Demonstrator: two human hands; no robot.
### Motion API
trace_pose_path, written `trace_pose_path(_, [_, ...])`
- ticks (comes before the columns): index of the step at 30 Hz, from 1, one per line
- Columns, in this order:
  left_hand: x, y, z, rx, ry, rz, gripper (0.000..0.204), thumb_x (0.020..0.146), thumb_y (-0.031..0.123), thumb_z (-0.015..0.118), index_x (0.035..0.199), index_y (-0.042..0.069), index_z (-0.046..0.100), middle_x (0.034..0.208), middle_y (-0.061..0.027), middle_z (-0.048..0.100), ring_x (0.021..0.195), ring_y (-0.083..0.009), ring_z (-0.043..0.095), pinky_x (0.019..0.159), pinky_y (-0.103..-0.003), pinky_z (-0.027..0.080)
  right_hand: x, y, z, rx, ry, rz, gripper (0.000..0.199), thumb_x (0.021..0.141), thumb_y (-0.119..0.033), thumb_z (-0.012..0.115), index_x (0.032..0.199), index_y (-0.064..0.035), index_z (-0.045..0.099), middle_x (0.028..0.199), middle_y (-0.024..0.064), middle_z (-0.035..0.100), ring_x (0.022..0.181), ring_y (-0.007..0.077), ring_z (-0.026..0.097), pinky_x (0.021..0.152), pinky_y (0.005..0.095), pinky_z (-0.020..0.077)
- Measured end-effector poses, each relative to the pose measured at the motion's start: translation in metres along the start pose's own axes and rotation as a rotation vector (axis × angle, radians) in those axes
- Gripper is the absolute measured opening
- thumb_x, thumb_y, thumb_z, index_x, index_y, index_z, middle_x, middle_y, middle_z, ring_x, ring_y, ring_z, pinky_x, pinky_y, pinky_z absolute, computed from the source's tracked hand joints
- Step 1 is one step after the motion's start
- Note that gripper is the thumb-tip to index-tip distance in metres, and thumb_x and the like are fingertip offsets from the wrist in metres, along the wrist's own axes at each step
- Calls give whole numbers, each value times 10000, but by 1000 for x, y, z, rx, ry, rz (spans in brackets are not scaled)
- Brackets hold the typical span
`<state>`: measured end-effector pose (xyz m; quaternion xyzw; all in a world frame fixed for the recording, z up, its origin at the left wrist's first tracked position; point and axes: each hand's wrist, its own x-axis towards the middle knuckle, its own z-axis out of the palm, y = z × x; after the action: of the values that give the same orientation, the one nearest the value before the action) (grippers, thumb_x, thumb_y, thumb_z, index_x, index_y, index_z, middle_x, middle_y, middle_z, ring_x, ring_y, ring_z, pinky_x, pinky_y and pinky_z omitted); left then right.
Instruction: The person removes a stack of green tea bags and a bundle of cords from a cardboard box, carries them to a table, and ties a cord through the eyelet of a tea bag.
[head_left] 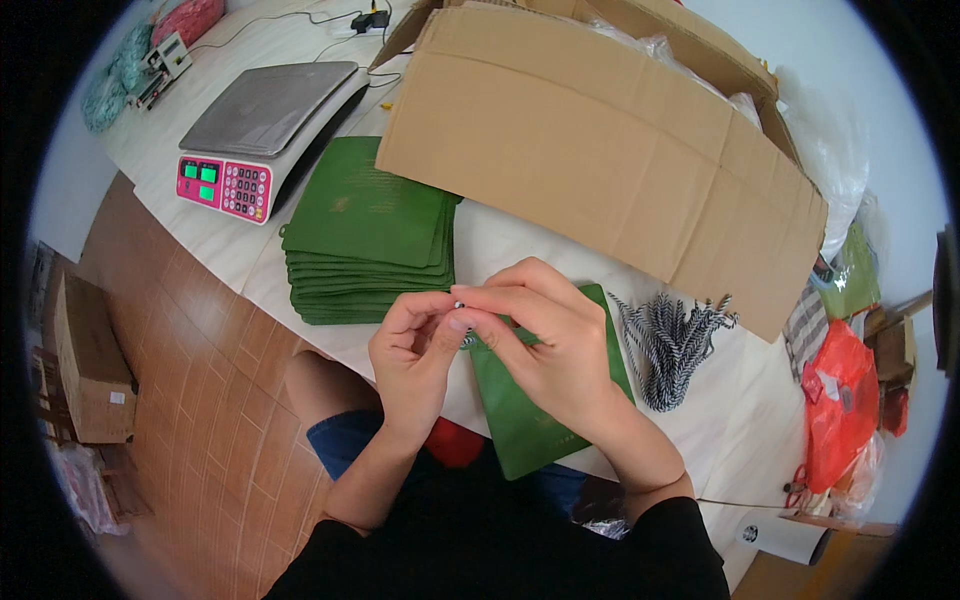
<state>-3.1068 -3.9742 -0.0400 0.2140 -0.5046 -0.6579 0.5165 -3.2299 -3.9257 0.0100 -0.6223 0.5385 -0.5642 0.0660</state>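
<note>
Above the near edge of the table, my left hand [412,350] and my right hand [550,335] meet with thumbs and forefingers pinched together. Between the fingertips shows a bit of black-and-white cord [467,341]; most of it is hidden by the fingers. Under my right hand lies a flat green pouch [535,415], partly overhanging the table edge toward my lap. A bundle of black-and-white twisted cords [672,350] rests to the right of that pouch. Left of my hands stands a neat stack of similar green pouches [370,220].
A large open cardboard box [600,150] fills the far side, its flap reaching over the table. At the far left is a scale [265,115] with a pink keypad. A red plastic bag [840,400] and red-handled scissors [796,487] are at the right.
</note>
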Motion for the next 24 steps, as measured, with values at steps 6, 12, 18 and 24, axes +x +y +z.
trace_pose_path(6, [0,6,21,-14,-99,-43,120,907,69,555,1003,0,572,852,-45,605,812,-88,561,743,-217,449,5,-5,-18,205,17,226,80,812,-32,655,882,-1,634,799,63,598,701,133,577,577,258,459])
trace_pose_path(12, [-3,-12,1,229,-375,-133,148,888,132,576,978,16,594,865,-40,637,776,-124,553,750,-249,417,7,-15,-49,569,269,267,94,890,-60,592,955,8,596,947,45,620,827,65,539,714,205,439])
trace_pose_path(18, [7,-8,3,616,-418,164,105,802,74,640,904,48,642,890,-57,639,838,-210,576,809,-309,413,2,-30,-74,240,503,-8,200,893,-217,608,882,-21,573,829,80,568,635,108,511,567,214,429])
trace_pose_path(24, [19,8,3,762,-255,488,281,685,6,681,959,66,671,1045,-112,578,1028,-267,531,909,-343,403,-9,-51,-66,127,429,-147,233,861,-260,649,853,-37,584,794,98,565,643,145,523,562,243,421])
